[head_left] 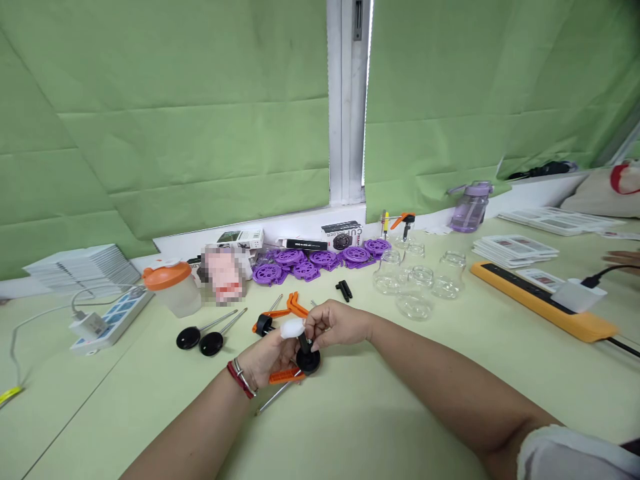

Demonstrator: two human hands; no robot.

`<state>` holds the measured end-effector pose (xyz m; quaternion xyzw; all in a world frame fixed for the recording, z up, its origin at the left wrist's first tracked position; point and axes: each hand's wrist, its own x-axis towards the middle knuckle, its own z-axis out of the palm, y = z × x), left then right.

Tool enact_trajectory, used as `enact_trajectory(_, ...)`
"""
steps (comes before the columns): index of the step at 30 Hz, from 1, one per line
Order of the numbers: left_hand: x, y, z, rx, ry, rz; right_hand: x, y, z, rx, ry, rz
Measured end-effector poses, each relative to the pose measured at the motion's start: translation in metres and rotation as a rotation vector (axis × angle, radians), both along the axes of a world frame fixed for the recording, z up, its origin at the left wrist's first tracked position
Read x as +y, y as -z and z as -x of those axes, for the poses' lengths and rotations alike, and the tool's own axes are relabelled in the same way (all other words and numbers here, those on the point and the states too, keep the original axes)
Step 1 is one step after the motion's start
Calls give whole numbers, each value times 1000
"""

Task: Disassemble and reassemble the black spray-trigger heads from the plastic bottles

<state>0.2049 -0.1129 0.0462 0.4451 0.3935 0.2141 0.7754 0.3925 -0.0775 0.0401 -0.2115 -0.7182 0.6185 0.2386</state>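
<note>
My left hand (pixel 273 357), with a white wrap on its thumb, is closed around a black and orange tool (pixel 308 361) that has a round black base and a thin metal rod slanting down to the left. My right hand (pixel 337 323) pinches at the black stem of this tool; whatever small part is between its fingertips is too small to name. Just behind the hands lies another tool with orange handles (pixel 296 305) and a black knob (pixel 263 325). Two black discs with metal rods (pixel 211 343) rest left of my left hand.
Purple wheel-shaped parts (pixel 305 267) lie behind, beside clear glass pieces (pixel 414 307) and two short black pieces (pixel 345 290). An orange-lidded cup (pixel 173 293) and white power strip (pixel 116 320) are left; an orange power strip (pixel 540 300), card stacks (pixel 515 251) and another person's hand (pixel 623 259) are right.
</note>
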Motion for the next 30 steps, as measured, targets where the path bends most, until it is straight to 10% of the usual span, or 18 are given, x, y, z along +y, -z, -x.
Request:
enact_trajectory(22,-7,-5,-6,-14,7,-10,0,1,-1,6,-9,-24)
enact_trajectory(30,-6,-17,-2,-220,-137,-161,-4,-17,-2,152,212,-26)
